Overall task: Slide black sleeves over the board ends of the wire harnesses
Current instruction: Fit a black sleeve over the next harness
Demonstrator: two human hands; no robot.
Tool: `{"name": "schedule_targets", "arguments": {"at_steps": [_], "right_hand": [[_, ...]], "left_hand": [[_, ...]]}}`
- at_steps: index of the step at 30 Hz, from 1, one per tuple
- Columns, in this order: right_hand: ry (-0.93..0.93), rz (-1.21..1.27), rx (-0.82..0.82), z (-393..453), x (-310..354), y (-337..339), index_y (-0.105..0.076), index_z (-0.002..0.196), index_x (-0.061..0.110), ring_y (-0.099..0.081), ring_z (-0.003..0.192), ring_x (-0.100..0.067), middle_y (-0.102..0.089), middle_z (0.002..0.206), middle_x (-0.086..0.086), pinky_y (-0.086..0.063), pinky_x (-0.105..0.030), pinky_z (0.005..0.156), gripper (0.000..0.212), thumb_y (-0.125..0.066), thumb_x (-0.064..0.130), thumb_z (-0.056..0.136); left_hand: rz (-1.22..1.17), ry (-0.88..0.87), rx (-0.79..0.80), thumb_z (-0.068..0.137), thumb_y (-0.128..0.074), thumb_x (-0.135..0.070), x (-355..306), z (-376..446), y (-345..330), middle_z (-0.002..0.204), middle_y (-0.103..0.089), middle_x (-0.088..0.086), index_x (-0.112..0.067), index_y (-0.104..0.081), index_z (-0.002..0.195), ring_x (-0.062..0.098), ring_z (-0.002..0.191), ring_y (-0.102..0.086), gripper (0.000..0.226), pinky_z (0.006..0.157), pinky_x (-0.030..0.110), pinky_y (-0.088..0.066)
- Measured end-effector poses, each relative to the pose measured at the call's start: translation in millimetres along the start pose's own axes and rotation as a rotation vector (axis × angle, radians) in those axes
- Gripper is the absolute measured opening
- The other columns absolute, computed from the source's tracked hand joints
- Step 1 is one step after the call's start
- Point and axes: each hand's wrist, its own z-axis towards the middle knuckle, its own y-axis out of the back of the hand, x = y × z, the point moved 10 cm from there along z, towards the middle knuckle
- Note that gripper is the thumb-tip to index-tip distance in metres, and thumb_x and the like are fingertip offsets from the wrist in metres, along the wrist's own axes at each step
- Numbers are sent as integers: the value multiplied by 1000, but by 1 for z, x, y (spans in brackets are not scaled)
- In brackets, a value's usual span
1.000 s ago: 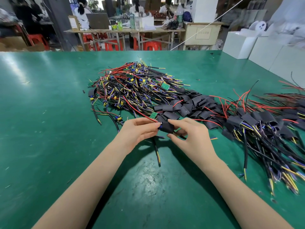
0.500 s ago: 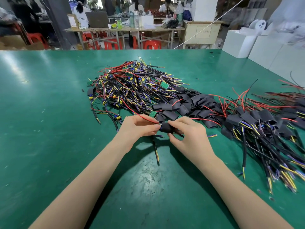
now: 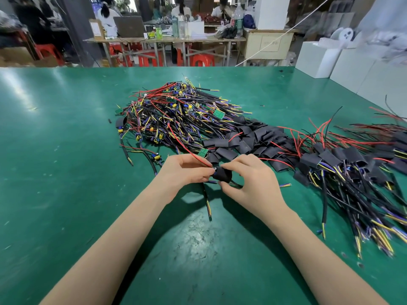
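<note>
Fingers of the left hand [image 3: 185, 170] are curled and pinch the harness [image 3: 207, 195] at its board end, at the middle of the green table [image 3: 55, 194], a red wire [image 3: 187, 148] running up from the pinch into the heap behind. Touching those fingertips, the sleeve [image 3: 222, 175] sits between the two hands, a short black tube that looks soft and thin-walled, likely to flatten under a firm squeeze, so the sides are the better place to hold it, leaving the mouth open. The right hand [image 3: 253, 179] holds it there, thumb beneath and fingers curled over the top. The harness itself looks light and floppy; its black cable hangs limp toward the viewer, so a grip right at the stiff board seems the only way to steer it in. The board probably has small parts that could snag on the sleeve's rim. Further left and behind, the bare pile [image 3: 171, 115] of harnesses is a tangle of red, yellow and black wires with small green boards. To the right lie loose sleeves [image 3: 253, 137], then the done pile [image 3: 352, 164], cut off by the frame's right edge and blurred. The board being sleeved is hidden by fingers and tube, so how far it has gone in cannot be told.
</note>
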Motion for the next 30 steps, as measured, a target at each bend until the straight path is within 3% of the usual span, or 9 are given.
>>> {"name": "schedule_targets", "arguments": {"at_steps": [5,9,20,24,27,30], "right_hand": [[-32,67,49,0,-4,-1,-75,96,20,-62,76,-21,-67,80,1,-51,-36,67,25,-75,21,71],[-15,101,40,0,0,-1,-74,91,13,-61,67,-27,-65,73,-7,-51,-39,60,20,-73,16,71],[-28,9,119,-5,3,-17,-71,93,11,-62,78,-29,-65,84,-6,-51,-41,65,20,-68,16,74],[-226,200,-42,-4,-18,-3,-72,110,15,-66,85,-19,-72,97,-1,-51,-33,83,43,-82,18,68],[-323,105,27,-6,-29,-10,-68,117,22,-66,97,-19,-73,100,2,-50,-36,87,47,-78,35,73],[-338,129,51,-8,-29,-13,-71,111,19,-66,96,-22,-74,96,0,-50,-37,86,42,-79,34,73]], "left_hand": [[53,-56,22,76,-76,6,-5,0,-2,79,-75,9,-10,-73,81,17,69,-70,17,68,22,-56],[83,-87,23,77,-74,7,-8,0,-4,80,-75,9,-6,-71,84,16,70,-70,16,69,23,-57],[162,-87,-42,74,-78,7,-5,-3,-5,72,-75,6,-8,-71,79,15,64,-69,17,66,23,-58],[142,-177,-90,73,-79,5,-19,-4,-1,76,-76,3,-11,-72,80,10,69,-70,18,69,17,-53],[137,-282,-122,73,-78,8,-31,-8,-1,76,-75,-1,-9,-71,81,10,73,-70,20,70,16,-51],[180,-326,-139,73,-77,10,-33,-10,-2,75,-73,-1,-7,-70,81,10,71,-70,20,69,17,-52]]}}
